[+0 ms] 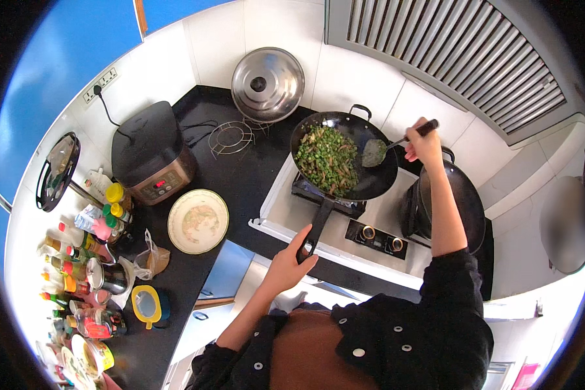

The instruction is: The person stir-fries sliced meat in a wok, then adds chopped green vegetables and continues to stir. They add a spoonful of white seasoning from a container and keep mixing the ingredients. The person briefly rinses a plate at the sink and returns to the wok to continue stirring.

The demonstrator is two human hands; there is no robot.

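A black wok [380,180] sits on the left burner of the gas stove [287,209]. Chopped green vegetables with brownish pieces [327,160] are heaped in its left half. My left hand [290,265] grips the wok's long black handle [318,229]. In my right hand [423,141], above the wok's right rim, is the dark handle of a metal spatula [395,143]. The spatula's blade rests inside the wok, right of the food, with green bits stuck to it. A second dark pan [460,195] stands on the right burner, partly hidden by my right forearm.
A steel lid [278,73] leans on the tiled wall behind a wire rack [231,138]. Left are a rice cooker [151,156], a plate [198,222] with residue, and a yellow-rimmed container [148,307]. Several bottles [92,321] line the counter. A range hood [463,63] hangs above the stove.
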